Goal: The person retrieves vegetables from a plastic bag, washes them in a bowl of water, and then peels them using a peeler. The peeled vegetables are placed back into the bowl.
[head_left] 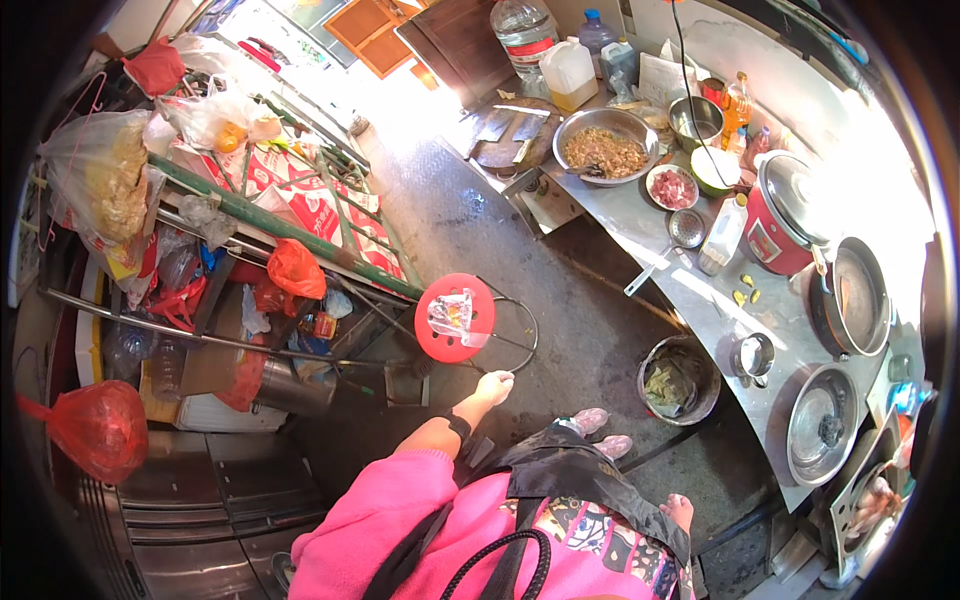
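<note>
1. The left hand [492, 387], a dark band at its wrist, reaches forward just beside a red stool [484, 312]. Its fingers look loosely curled; I cannot tell how far open the grip is, or whether it has hold of anything.
2. The red stool stands on the dark floor ahead of the person, a crumpled clear plastic packet [452, 314] lying on its round seat.
3. The right hand [678, 512] is low, by the edge of the dark apron [590, 470]. What seems to be its fingers shows past the cloth, though the view is poor there; I cannot tell the state of that grip or what it holds.
4. Near that hand, beside the counter [780, 315], a metal pail [690, 412] holds greenish leafy scraps.
5. On the counter's far part lies a round chopping board [515, 150] with wide-bladed knives; next to it, a steel basin [640, 128] contains a brown chopped mixture.
6. Nearer are red raw meat [672, 187] in a bowl, a skimmer [685, 229], a lidded red pot [775, 238] and a dark pan [860, 300].
7. At the left, a red plastic bag [105, 430] hangs beside a cluttered rack.
</note>
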Available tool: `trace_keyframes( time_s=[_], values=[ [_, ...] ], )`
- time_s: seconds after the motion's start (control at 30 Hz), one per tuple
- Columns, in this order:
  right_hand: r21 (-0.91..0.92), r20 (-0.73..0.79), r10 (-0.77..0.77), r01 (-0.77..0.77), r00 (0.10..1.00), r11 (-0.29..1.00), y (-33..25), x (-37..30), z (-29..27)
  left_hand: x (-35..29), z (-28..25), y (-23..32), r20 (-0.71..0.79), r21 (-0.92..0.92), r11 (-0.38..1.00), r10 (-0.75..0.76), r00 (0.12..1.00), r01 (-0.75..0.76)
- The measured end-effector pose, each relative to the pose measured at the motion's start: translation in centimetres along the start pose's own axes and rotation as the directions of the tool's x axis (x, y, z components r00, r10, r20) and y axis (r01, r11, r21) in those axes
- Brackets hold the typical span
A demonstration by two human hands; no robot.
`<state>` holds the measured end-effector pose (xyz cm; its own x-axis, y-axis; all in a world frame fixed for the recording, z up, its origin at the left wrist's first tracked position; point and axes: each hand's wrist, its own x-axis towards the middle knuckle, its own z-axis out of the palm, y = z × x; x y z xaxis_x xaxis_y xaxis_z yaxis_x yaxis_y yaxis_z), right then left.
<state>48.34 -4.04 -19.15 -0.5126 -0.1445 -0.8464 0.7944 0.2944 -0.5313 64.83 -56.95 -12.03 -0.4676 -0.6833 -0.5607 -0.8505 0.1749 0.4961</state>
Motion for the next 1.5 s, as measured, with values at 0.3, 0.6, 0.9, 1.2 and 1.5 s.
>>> trace_keyframes(
  time_s=[0.3, 0.6, 0.9, 1.2, 1.5],
  values=[
    [0.065, -0.129, 0.106, -0.098, 0.986, 0.993, 2.5, 0.9, -4.5, -0.5, 2.5, 5.7, 0.169, -0.080, 0.994, 0.091, 0.981, -0.078],
    [-0.084, -0.080, 0.143, -0.149, 0.987, 0.985, 1.3, 3.4, 0.1, 5.9, 1.9, 5.8, 0.156, 0.009, 1.000, 0.012, 0.988, -0.014],
    [-0.053, -0.114, 0.095, -0.102, 0.989, 0.993, -8.9, 9.5, 12.8, 19.8, -7.4, 7.2, 0.055, -0.124, 0.987, 0.111, 0.992, -0.104],
    [-0.270, 0.198, -0.119, 0.171, 0.973, 0.947, -26.5, 17.4, 28.8, 28.4, -13.4, 3.4, 0.064, -0.771, 0.633, -0.030, 0.998, 0.068],
    [-0.604, 0.254, -0.144, 0.273, 0.956, 0.749, -24.6, 21.4, 29.3, 23.0, -10.0, 1.7, 0.102, -0.857, 0.492, -0.130, 0.986, 0.153]
  ],
)
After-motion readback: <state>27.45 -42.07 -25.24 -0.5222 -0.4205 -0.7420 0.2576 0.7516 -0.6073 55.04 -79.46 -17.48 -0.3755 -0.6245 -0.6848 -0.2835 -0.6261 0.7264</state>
